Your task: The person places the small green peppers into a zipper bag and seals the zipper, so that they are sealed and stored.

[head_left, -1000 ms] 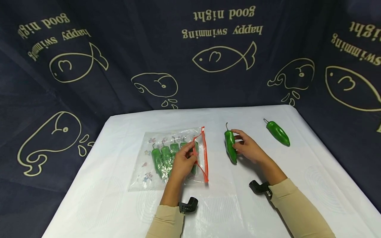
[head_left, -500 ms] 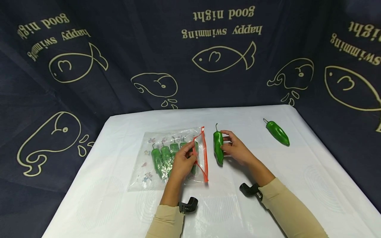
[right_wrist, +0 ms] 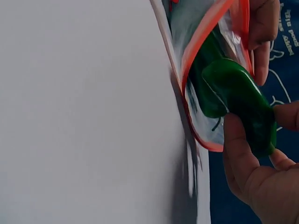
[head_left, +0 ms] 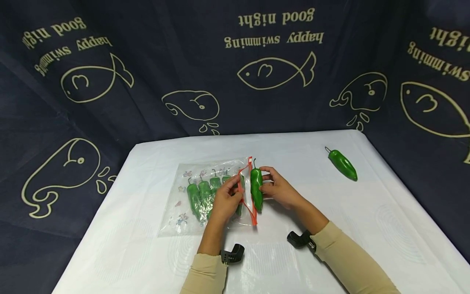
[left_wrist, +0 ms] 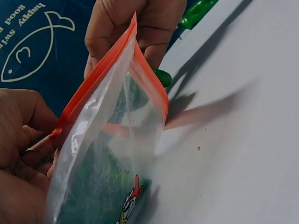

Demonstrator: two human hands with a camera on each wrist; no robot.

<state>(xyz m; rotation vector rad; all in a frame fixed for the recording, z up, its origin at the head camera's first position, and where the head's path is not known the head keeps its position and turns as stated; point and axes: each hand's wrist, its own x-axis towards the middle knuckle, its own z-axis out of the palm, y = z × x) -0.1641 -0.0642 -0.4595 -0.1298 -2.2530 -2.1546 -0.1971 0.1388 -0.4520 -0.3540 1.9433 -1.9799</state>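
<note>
My left hand (head_left: 226, 199) pinches the upper edge of a clear zip bag (head_left: 170, 218) by its red zip strip (left_wrist: 88, 91), and the bag's mouth gapes toward the right. Inside the bag several green peppers (head_left: 193, 198) lie side by side. My right hand (head_left: 280, 190) holds another green pepper (head_left: 256, 190) between thumb and fingers, right at the bag's mouth. In the right wrist view this held pepper (right_wrist: 243, 100) overlaps the red-rimmed opening, with a pepper inside showing behind it. Part of the bag's contents is hidden by my left hand.
One more green pepper (head_left: 343, 165) lies on the white-covered table (head_left: 312, 265) toward the back right. Behind the table hangs a dark blue cloth (head_left: 205, 73) with fish and whale drawings. Each wrist wears a black camera.
My right hand has carried the pepper leftward across the table up to the bag's red mouth. The left hand and the bag have stayed in place.
</note>
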